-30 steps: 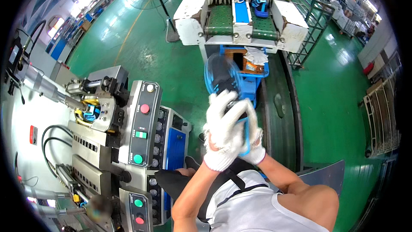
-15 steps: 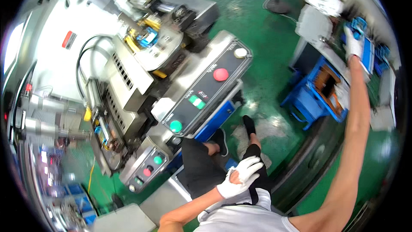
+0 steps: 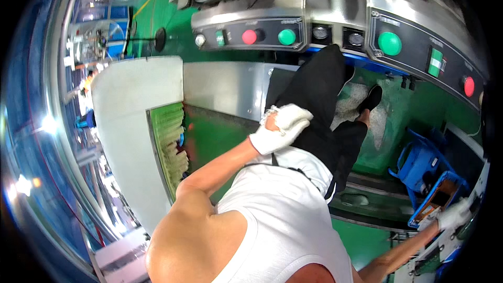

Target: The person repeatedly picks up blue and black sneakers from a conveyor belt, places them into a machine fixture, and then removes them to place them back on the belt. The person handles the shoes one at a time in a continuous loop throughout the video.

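Note:
My left hand (image 3: pixel 283 128), in a white knitted glove with frayed edges, rests over my lap above the black shorts (image 3: pixel 314 91). Its fingers are curled and pressed together; whatever they may hold is hidden. Far to the right, my right hand (image 3: pixel 455 216), also gloved in white, reaches out at arm's length. Its fingers are smeared by motion and near the rim of the picture, so their grip is unclear. Closest to it is a blue-rimmed tray (image 3: pixel 444 191) with brown and white contents, on a blue plastic stool (image 3: pixel 419 160).
Machine control panels with coloured buttons stand ahead: one at the left (image 3: pixel 250 35), one at the right (image 3: pixel 419 50). A pale tabletop (image 3: pixel 126 94) lies to my left, with a ragged yellow-green piece (image 3: pixel 168 147) at its inner edge. Dark rails (image 3: pixel 377 202) cross the green floor.
My view has swung right, so the machine panels now lie straight ahead. The right hand has left the blue parts it was at and appears lower, near the tray. My left hand stays curled over my lap.

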A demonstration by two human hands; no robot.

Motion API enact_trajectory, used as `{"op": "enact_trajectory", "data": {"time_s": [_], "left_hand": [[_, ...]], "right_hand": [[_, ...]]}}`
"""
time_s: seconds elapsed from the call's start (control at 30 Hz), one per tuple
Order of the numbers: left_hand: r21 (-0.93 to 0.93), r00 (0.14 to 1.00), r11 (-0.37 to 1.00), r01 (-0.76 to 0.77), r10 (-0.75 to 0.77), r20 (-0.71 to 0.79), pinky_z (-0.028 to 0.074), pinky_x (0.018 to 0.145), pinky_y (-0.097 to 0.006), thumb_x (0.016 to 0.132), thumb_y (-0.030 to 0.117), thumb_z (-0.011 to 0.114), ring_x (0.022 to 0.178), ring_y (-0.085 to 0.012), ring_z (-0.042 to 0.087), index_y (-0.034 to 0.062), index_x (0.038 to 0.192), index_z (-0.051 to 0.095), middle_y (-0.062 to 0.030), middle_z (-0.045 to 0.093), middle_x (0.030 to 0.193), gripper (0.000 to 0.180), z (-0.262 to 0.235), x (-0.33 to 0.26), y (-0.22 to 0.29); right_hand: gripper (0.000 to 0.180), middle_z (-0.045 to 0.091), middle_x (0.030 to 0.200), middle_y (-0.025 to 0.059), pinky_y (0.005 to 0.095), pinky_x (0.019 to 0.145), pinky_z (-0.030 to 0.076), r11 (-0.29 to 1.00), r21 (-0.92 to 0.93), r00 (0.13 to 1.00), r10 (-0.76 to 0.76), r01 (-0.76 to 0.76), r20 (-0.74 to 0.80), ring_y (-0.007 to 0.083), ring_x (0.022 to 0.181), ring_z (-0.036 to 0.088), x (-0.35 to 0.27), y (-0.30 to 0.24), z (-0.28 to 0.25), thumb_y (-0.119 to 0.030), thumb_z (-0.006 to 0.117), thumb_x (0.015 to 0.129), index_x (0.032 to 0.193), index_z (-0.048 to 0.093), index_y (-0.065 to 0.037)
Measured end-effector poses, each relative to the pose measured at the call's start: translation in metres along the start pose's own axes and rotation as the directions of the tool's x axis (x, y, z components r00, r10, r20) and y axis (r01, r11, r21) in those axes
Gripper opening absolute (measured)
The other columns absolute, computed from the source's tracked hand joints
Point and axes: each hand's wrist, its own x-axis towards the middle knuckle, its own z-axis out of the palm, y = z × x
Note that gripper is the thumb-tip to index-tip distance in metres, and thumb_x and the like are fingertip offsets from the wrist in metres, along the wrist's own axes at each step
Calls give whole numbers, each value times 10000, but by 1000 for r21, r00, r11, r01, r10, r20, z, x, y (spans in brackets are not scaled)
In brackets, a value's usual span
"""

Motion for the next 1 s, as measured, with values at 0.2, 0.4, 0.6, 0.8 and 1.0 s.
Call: {"op": "enact_trajectory", "data": {"time_s": [0.2,0.4,0.6,0.8,1.0], "left_hand": [[-34,743,855,517,-468,-479,563,890,-398,981,203,696,996,-325,734,0,1110,745,-185,753,1065,245,-70,-121,-144],[108,307,316,942,-690,-656,533,1001,-503,884,211,732,1129,-378,670,131,1130,766,-159,721,1174,261,-114,-315,-297],[123,46,-120,985,-505,-862,484,1062,-586,930,342,691,1330,-467,531,79,1473,547,-236,569,1459,621,-163,-483,-441],[-52,-325,-358,932,-765,-556,501,1024,-601,1037,534,438,1200,-461,673,111,1314,703,-229,708,1308,571,-264,-496,-515],[257,-162,-292,921,-889,-429,514,1019,-592,1054,456,411,1195,-455,677,112,1303,710,-204,712,1313,519,-254,-538,-618]], "right_hand": [[651,619,1409,248,376,1058,523,947,301,821,-256,108,510,281,1199,663,-214,-121,128,-275,688,1049,1543,432,62],[709,575,1505,238,406,1129,472,913,339,583,-406,226,704,300,1350,609,-277,-233,112,-281,692,1035,1616,378,-25],[718,602,1471,246,428,1093,497,824,9,458,-325,567,827,365,1289,644,-261,-244,100,-363,675,1021,1587,415,-6],[766,610,1458,256,471,1123,469,741,-214,488,-173,637,855,417,1335,593,-226,-229,90,-499,694,972,1566,475,-68],[707,603,1474,251,470,1139,458,645,-217,513,-314,732,799,418,1363,577,-176,-255,66,-475,675,991,1515,523,-25]]}}
